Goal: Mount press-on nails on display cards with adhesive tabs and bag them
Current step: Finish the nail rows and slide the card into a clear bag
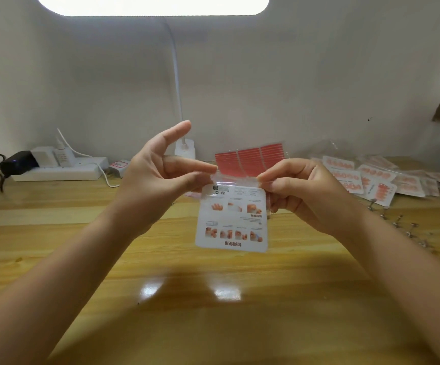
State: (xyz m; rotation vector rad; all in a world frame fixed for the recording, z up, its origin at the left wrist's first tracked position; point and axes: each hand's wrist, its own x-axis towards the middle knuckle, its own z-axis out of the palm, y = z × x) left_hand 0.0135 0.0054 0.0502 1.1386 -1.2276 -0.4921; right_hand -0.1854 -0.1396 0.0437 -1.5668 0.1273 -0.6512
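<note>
A clear plastic bag with a white display card inside hangs in the air above the wooden table. The card's printed back, with small instruction pictures upside down, faces me. My left hand pinches the bag's top left corner between thumb and fingers, its index finger raised. My right hand pinches the top right corner. Behind the bag lies a sheet of red adhesive strips, partly hidden by my fingers.
A pile of bagged nail cards lies at the right. Several small metal clips are scattered in front of it. A white power strip with plugs sits at the back left. A lamp base stands by the wall.
</note>
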